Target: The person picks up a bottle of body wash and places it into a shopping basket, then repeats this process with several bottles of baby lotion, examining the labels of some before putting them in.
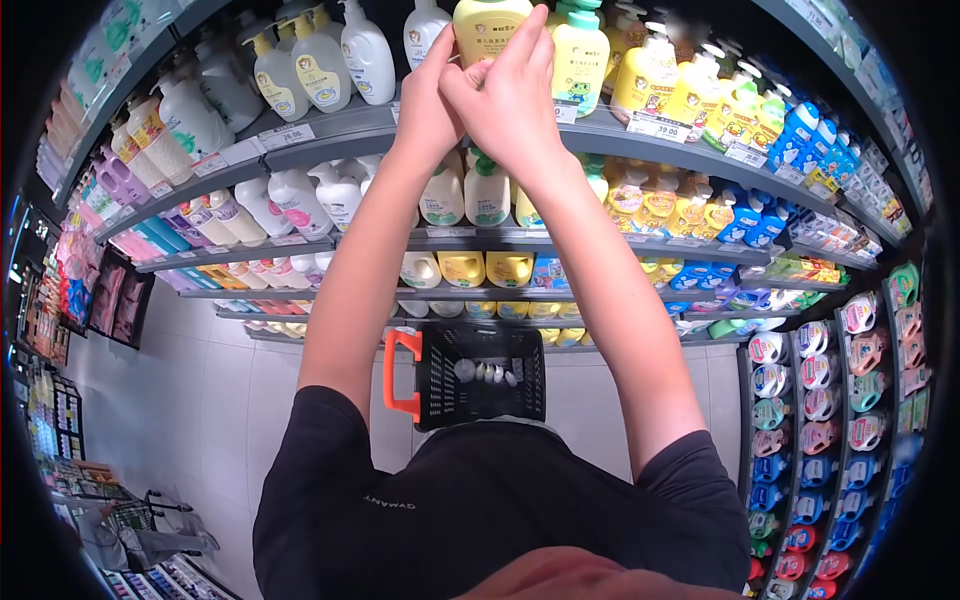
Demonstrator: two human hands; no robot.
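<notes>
Both my hands are raised to the upper shelf around a yellow bottle (488, 35) with printed lettering on its front. My left hand (428, 108) grips its left side, and my right hand (512, 92) wraps its right side with fingers pointing up. The bottle's top is cut off by the view's edge, and my hands cover its lower part. Just to its right stands a yellow pump bottle (580, 60) with a green top. On its left is a white pump bottle (425, 30).
Below my arms is a black shopping basket (430, 375) with an orange handle (405, 380) and several small items inside. Shelves of bottles curve across the front, with price tags (660, 127) along the edge. Detergent racks (795, 430) stand right; a person with a cart (140, 520) is lower left.
</notes>
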